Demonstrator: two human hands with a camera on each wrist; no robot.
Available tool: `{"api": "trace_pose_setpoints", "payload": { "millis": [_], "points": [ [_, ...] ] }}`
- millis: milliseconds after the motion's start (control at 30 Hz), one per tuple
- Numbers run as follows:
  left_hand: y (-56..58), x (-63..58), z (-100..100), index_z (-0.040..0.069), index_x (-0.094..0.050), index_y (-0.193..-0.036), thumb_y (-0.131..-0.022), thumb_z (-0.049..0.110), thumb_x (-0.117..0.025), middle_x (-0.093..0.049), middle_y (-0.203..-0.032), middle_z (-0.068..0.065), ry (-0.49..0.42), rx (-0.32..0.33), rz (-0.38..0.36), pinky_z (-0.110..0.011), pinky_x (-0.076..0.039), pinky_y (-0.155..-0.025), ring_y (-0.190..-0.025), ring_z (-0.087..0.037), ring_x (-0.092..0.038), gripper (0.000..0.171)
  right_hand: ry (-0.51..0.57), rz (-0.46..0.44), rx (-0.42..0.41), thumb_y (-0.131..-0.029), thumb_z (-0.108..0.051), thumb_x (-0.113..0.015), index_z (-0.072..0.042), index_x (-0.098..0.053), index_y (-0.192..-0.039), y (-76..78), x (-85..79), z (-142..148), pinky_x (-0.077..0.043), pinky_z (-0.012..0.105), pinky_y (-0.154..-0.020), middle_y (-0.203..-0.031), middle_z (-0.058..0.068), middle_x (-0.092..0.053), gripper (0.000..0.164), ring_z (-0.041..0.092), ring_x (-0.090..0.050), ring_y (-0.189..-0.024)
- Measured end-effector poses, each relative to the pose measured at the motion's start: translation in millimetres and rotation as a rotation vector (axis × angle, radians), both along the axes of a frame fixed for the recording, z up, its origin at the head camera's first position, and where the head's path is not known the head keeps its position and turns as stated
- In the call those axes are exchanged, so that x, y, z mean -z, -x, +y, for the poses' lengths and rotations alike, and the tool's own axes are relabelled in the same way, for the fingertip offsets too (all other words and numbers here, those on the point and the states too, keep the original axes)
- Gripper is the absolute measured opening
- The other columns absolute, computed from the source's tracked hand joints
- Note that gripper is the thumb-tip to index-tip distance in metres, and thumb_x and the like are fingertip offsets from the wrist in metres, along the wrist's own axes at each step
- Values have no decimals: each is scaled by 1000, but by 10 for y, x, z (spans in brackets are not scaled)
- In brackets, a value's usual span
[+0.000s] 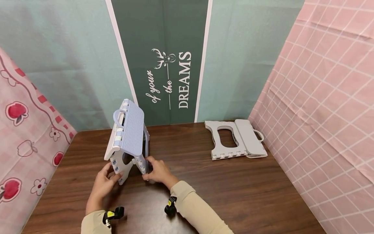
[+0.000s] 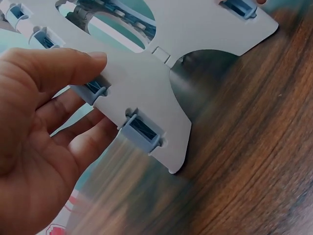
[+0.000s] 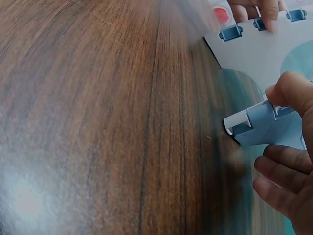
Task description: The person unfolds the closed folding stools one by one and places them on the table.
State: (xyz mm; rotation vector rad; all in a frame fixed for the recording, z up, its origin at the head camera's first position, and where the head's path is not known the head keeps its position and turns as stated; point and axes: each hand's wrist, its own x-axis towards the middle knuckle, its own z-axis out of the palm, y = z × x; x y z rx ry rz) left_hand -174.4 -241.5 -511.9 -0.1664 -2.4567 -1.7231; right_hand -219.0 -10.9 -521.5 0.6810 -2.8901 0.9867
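A blue-and-white folding step stool [image 1: 132,130] stands partly unfolded on the left side of the table, its ridged blue top sloping and its legs spread apart. My left hand [image 1: 102,185] grips the left leg panel near its lower end. In the left wrist view the thumb [image 2: 80,66] presses the white face of that panel [image 2: 146,93], with the other fingers behind its hinged edge. The right leg is held by my right hand [image 1: 160,171]. In the right wrist view its thumb [image 3: 293,90] lies on the leg's edge [image 3: 261,117], fingers on the outer side.
A second folding stool [image 1: 243,138], grey-white and folded flat, lies at the back right of the wooden table [image 1: 187,191]. Green cloth [image 1: 239,65] hangs behind, with pink checked cloth [image 1: 330,107] at the right and apple-print cloth [image 1: 29,139] at the left.
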Motion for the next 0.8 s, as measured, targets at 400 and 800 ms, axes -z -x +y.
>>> {"api": "trace_pose_setpoints", "payload": {
  "millis": [400,800],
  "points": [
    [-13,35,-75,-4,-40,-132,-87,-5,-59,-52,-116,-32,-4,21,-20,-19,-48,-71,-93,2,-54,49,83,-80,-27,-65,-31,-82,-19,-53,-127,50,35,42,-46,20,-66,-95,3,-69,69,9,-62,-84],
    [25,-22,-156,-7,-43,-128,-83,-6,-64,-53,-114,-32,46,57,-16,-20,-49,-71,-91,-1,-56,50,159,-146,-46,-64,-21,-81,-17,-53,-127,88,30,104,-46,17,-66,-93,6,-69,69,10,-64,-79]
  ]
}}
